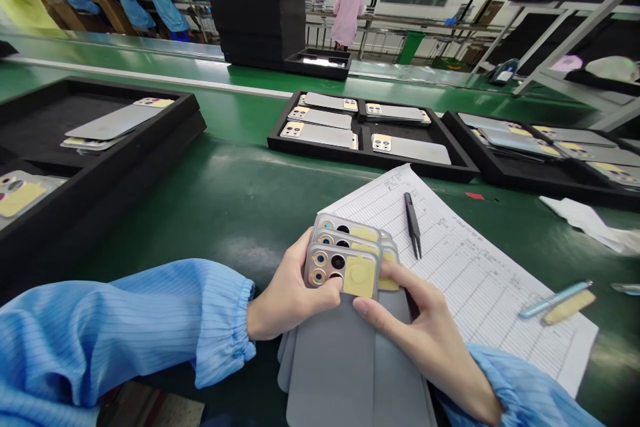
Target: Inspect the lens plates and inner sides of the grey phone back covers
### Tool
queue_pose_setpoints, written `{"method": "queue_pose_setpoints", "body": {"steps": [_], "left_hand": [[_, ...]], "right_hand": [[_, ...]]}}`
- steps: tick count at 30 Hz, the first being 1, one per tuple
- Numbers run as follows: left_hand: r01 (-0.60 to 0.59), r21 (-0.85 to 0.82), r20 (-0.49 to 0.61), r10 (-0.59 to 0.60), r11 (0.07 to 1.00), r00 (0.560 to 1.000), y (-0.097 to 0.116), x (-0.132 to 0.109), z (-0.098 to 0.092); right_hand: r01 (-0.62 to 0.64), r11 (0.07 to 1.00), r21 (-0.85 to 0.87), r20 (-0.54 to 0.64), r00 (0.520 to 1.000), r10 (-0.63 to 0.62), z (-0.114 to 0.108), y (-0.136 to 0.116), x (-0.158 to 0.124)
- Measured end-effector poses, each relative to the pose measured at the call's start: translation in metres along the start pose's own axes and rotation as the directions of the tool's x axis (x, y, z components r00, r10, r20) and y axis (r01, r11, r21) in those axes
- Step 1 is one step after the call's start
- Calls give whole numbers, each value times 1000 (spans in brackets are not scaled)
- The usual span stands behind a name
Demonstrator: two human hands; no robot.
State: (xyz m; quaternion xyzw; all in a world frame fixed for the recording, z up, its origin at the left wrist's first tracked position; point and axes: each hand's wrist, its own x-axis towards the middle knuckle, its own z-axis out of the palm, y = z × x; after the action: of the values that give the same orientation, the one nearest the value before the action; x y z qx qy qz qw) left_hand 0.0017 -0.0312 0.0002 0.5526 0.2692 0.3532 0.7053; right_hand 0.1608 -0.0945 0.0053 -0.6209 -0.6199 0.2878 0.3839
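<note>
A fanned stack of grey phone back covers lies in front of me, camera ends pointing away. Yellow film covers part of the top cover's camera area, beside gold-ringed lens openings. My left hand grips the stack at its left edge, thumb over the camera area of the top cover. On the right side, my right hand is closed round the covers fanned out beneath, its thumb on top. The fingers under the stack are hidden. Both forearms are in blue striped sleeves.
A printed form lies to the right with black tweezers and a light-blue pen on it. Black trays with phone covers stand left, ahead and right. Stacked black trays rise behind. Several people work in the background.
</note>
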Motion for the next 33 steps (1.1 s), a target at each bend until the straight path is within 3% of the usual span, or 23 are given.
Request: {"method": "queue_pose_setpoints", "body": {"steps": [33], "left_hand": [[15,-3,-1,-15,1000,1000,-3,0,0]], "right_hand": [[-50,998,38,25,998,49,3,1,0]]}}
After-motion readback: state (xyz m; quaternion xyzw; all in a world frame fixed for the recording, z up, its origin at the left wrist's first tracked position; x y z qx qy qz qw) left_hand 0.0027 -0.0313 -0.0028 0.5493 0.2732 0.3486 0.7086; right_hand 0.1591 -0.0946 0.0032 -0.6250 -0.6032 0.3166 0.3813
